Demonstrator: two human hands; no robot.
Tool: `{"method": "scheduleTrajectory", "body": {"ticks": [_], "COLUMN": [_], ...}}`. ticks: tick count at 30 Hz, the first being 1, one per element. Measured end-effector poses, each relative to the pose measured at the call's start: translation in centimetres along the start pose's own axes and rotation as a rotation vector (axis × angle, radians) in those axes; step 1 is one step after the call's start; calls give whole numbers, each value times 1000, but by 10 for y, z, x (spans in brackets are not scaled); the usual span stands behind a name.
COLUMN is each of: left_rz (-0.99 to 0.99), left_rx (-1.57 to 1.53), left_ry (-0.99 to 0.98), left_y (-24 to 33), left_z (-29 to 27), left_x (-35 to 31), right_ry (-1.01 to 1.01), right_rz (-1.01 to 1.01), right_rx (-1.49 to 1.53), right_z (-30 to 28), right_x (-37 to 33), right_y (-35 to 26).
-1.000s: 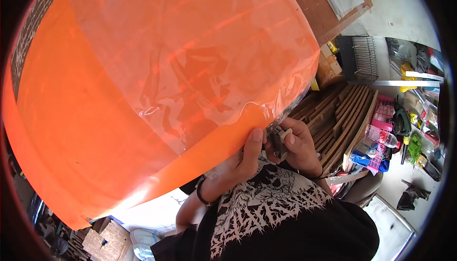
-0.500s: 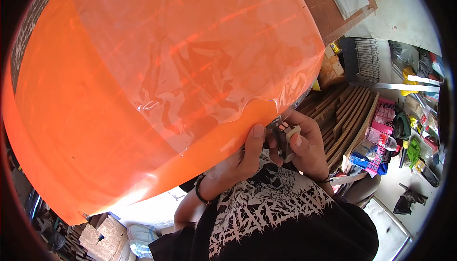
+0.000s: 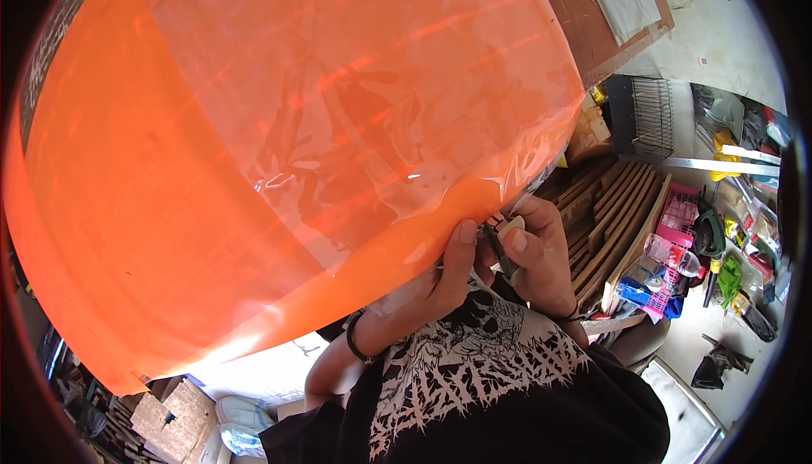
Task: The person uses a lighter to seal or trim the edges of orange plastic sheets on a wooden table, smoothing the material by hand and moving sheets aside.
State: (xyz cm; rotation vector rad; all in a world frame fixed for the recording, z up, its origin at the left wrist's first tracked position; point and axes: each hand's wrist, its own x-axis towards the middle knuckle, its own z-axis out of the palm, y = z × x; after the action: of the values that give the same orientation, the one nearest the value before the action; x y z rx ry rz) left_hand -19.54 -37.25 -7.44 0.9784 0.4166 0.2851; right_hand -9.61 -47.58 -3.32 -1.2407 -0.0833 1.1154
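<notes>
A large, glossy orange sheet (image 3: 101, 210) fills the upper left, with clear plastic film (image 3: 355, 109) lying rippled over much of it. My left hand (image 3: 452, 269) grips the sheet's near edge, thumb on top and fingers underneath. Just to its right, my right hand (image 3: 541, 252) is closed around a small dark tool with a cream-coloured part (image 3: 506, 240). That tool sits right at the sheet's edge, beside my left thumb. Its exact kind is hard to make out, since fingers cover much of it.
Curved wooden slats (image 3: 622, 210) are stacked to the right. Beyond them stand a pink plastic basket (image 3: 677, 219) of odds and ends and a black wire rack (image 3: 651, 117). Loose tools and bags lie on the pale floor (image 3: 677, 362). A wooden block (image 3: 173, 417) sits lower left.
The view has shifted slightly. Both hands stay at the sheet's edge, and the dark tool in my right hand has tilted a little. The film's reflections have changed.
</notes>
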Motion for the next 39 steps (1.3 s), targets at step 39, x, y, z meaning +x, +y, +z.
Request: {"method": "scheduleTrajectory", "body": {"ticks": [39], "left_rz": [-28], "left_rx": [568], "left_ry": [25], "left_y": [0], "left_z": [-8], "left_x": [-3], "right_ry": [109], "right_rz": [-19], "right_rx": [-38], "right_z": [11], "right_x": [5], "right_y": [2]}}
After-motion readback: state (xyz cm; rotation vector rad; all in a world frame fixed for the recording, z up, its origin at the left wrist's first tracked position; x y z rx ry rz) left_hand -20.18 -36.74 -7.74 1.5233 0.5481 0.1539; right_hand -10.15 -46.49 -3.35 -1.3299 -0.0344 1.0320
